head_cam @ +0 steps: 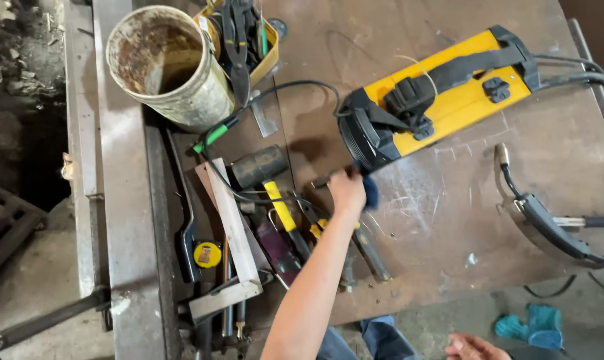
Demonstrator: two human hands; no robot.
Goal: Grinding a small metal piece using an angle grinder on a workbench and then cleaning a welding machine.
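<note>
My left hand (pixel 347 191) reaches out over the steel workbench (pixel 449 220), closed around a dark blue cloth-like thing (pixel 371 191). It sits right at the black front end of a yellow welding machine (pixel 449 90) that lies flat on the bench. Just below the hand are pliers and a hammer with a black head (pixel 259 165) and yellow handle. My right hand (pixel 472 348) hangs low at the bottom edge, off the bench, and is only partly in view. Nothing shows in it.
A rusty bucket (pixel 162 63) and a yellow box of tools (pixel 249 33) stand at the back left. A steel square (pixel 232 233), a yellow tape measure (pixel 207 254) and cables lie on the left. A welding torch (pixel 549 223) rests at the right edge, with blue gloves (pixel 532 327) on the floor.
</note>
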